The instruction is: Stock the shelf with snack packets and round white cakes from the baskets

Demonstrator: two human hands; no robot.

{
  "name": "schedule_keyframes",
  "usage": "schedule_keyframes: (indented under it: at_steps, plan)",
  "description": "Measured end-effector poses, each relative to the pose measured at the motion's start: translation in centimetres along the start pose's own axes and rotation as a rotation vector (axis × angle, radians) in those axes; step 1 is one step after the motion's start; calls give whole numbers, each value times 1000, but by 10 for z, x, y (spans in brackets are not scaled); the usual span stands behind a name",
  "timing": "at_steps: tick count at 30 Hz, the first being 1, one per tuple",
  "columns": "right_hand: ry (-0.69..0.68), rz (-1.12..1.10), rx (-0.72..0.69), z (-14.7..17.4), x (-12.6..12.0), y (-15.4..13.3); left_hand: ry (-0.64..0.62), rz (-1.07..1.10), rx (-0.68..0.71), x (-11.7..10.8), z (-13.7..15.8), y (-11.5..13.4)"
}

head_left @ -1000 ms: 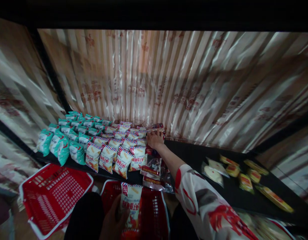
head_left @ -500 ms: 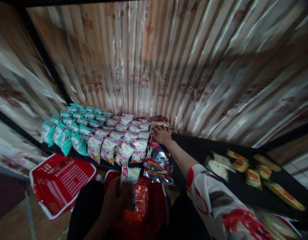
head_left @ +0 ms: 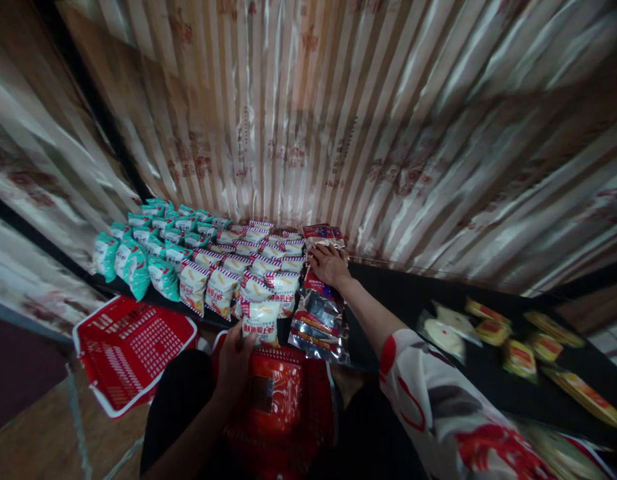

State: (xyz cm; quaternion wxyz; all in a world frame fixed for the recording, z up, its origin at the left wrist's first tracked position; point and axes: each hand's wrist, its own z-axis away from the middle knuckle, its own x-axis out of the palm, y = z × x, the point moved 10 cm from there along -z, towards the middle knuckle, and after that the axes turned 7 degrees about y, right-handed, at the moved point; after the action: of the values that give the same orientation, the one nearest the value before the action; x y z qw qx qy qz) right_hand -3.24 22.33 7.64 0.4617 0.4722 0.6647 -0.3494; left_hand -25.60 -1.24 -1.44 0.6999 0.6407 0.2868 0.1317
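My left hand grips a small white snack bag with red lettering, raised at the shelf's front edge. Behind it stand rows of the same striped-top white bags. My right hand lies flat, fingers stretched, on a line of dark red and silver packets beside those rows. Below my left hand, between my knees, an orange-red packet rests in a red basket.
Teal snack bags fill the shelf's left end. A second red basket is on the tiled floor at left. Yellow packets and pale round packets lie on the black shelf at right. A striped plastic sheet hangs behind.
My left hand has lifted the white snack bag up and forward, from above the basket to the front of the bag rows. My right hand stays on the dark red packets.
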Motion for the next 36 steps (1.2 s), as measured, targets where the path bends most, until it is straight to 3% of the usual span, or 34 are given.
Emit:
schedule_keyframes:
  at_steps: [6, 15, 22, 28, 36]
  plan:
    - [-13, 21, -2, 1, 2, 0, 79, -112, 49, 9, -7, 6]
    - [-13, 27, -5, 2, 0, -3, -41, -233, 257, 41, -1, 28]
    - [-4, 23, -16, 3, 0, -4, 74, -217, 428, 43, 5, 49]
    - [40, 19, -19, 5, -2, -5, -31, -291, 535, 63, 11, 54]
    - [24, 23, -20, 5, -1, -4, -15, -382, 638, 70, 7, 68]
